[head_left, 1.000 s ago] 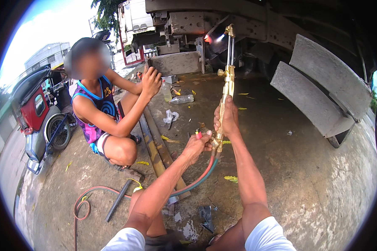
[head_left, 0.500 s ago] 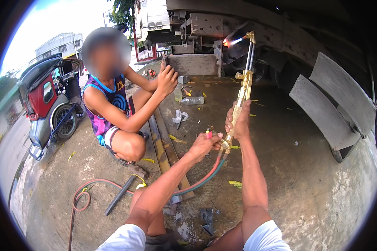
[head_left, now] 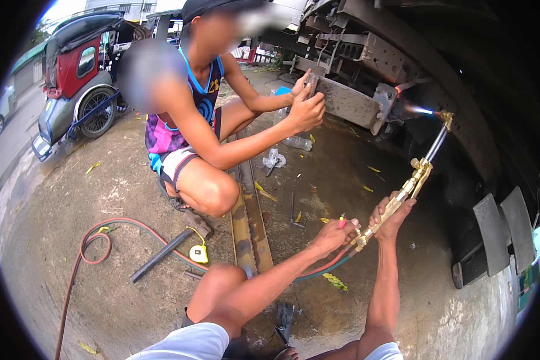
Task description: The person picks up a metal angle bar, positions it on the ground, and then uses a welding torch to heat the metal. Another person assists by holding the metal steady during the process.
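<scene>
A brass cutting torch (head_left: pixel 409 187) slants up to the right, and a blue-white flame (head_left: pixel 423 110) shoots left from its tip. My right hand (head_left: pixel 392 215) is closed around the torch's handle. Lower on it, my left hand (head_left: pixel 335 236) pinches a small pink lighter (head_left: pixel 342 221), its fingers at the brass valve end. Red and green hoses (head_left: pixel 318 270) run from the torch behind my left forearm. Beyond the flame, a rusty metal bracket (head_left: pixel 383 108) under a truck has an orange-glowing spot (head_left: pixel 398 89) nearby.
A crouching person (head_left: pixel 201 120) holds a small object toward the truck's underside. Long steel bars (head_left: pixel 244 231), a dark pipe (head_left: pixel 161 254), a yellow tape measure (head_left: pixel 198 254) and a plastic bottle (head_left: pixel 297 143) lie on the concrete. Mudguards (head_left: pixel 492 231) stand right; a red sidecar (head_left: pixel 87 60) is parked left.
My view has swung, so the scene sits differently in the picture. The torch leans further right, its flame still lit. Both hands keep their hold; the other person appears closer and higher.
</scene>
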### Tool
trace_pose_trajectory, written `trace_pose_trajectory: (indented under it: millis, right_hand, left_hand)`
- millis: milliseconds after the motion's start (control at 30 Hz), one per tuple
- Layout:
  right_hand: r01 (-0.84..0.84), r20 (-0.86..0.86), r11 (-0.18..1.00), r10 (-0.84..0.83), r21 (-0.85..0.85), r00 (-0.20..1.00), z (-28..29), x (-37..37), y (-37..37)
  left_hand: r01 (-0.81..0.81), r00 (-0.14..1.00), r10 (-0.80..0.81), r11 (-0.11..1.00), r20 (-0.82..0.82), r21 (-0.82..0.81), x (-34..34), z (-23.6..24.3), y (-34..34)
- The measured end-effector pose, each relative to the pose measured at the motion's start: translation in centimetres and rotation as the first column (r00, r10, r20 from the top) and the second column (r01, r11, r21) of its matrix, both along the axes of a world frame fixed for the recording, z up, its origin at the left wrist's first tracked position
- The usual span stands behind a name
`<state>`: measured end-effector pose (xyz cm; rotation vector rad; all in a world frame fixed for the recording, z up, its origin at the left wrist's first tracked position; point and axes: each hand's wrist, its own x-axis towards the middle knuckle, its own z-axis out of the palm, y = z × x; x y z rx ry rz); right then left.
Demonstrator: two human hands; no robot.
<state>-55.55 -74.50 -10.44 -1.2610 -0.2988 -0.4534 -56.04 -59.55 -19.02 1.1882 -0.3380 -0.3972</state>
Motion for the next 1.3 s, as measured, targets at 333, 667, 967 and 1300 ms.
trace_pose_trajectory:
  millis: [333, 667, 967, 1300]
  right_hand:
    - [0.027, 0.01, 0.998, -0.028, 0.053, 1.0, 0.5, -0.9, 1.8]
    - [0.062, -0.007, 0.989, -0.062, 0.137, 0.998, 1.0, -1.7, 1.4]
    - [0.097, -0.04, 0.989, -0.093, 0.11, 0.995, 0.8, -2.5, 0.5]
    - [0.024, 0.006, 0.999, -0.024, 0.035, 1.0, 1.3, -2.3, 1.8]
  left_hand:
    - [-0.042, 0.963, -0.033, 0.962, 0.269, 0.27, 1.1, 0.4, 0.5]
    - [0.016, 0.952, -0.089, 0.97, 0.293, 0.243, 0.7, 1.1, 0.9]
    - [0.122, 0.966, -0.165, 0.97, 0.199, 0.212, 0.1, 1.3, 0.5]
    - [0.116, 0.986, -0.128, 0.986, 0.104, 0.118, -0.7, 1.7, 1.6]
